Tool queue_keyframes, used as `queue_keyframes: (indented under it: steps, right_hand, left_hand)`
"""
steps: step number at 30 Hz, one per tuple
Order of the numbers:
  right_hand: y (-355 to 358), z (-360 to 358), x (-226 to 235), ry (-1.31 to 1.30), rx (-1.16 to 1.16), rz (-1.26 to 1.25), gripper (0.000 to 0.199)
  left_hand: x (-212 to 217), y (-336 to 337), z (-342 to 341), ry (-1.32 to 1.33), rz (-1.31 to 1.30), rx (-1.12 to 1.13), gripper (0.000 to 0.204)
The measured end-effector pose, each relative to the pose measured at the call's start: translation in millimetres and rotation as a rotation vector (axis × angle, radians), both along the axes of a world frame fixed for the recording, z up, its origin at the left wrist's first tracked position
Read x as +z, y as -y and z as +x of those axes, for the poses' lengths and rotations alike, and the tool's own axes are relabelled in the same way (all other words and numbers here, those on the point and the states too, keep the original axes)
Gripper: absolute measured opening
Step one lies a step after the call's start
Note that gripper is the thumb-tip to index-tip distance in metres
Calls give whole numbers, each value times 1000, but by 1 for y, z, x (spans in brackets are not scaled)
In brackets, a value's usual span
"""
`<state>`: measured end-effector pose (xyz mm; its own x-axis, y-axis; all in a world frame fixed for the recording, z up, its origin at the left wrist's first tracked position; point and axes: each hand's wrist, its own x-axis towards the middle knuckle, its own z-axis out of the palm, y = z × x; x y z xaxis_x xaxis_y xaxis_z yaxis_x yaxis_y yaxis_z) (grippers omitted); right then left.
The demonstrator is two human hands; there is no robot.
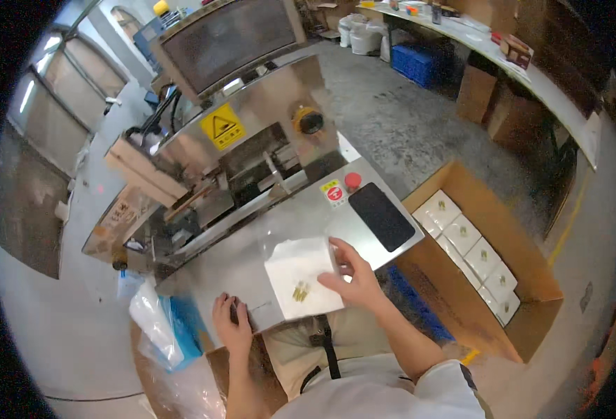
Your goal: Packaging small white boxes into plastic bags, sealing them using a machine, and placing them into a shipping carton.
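Right fingers (336, 283) clamp the pack (283, 272) at the desk's (217, 279) near edge; a slack grip could drop it. Left fingers (220, 307) lie apart.

You have one square white packet with gold marks (304, 274) at the near edge of the grey steel bench (227, 271), one black rectangular phone (382, 216) and one round red button (352, 181) by its right edge, and at least five matching packets (484, 260) in one open brown cardboard box (509, 227).
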<state>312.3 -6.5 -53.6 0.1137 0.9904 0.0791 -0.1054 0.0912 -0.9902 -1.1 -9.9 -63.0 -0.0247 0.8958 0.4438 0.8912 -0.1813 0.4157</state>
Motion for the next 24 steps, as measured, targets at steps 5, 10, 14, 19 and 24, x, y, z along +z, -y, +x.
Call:
queue_keyframes:
  steps: [5,10,14,19,24]
  right_hand:
    - [12,72,72,-129,15,118,80]
    - [-58,192,111,-71,-506,262,66]
    - [-153,277,103,-141,-723,300,70]
    - [-308,297,72,-103,-751,214,80]
    - [-454,261,27,-34,-719,175,84]
  left_hand:
    - [12,-4,22,91,-181,-120,40]
    - [15,-24,91,-289,-228,-369,68]
    - [10,-31,99,-360,-316,-367,80]
    - [14,-38,104,-390,-365,-331,83]
    - [15,-40,108,-430,-398,-376,88]
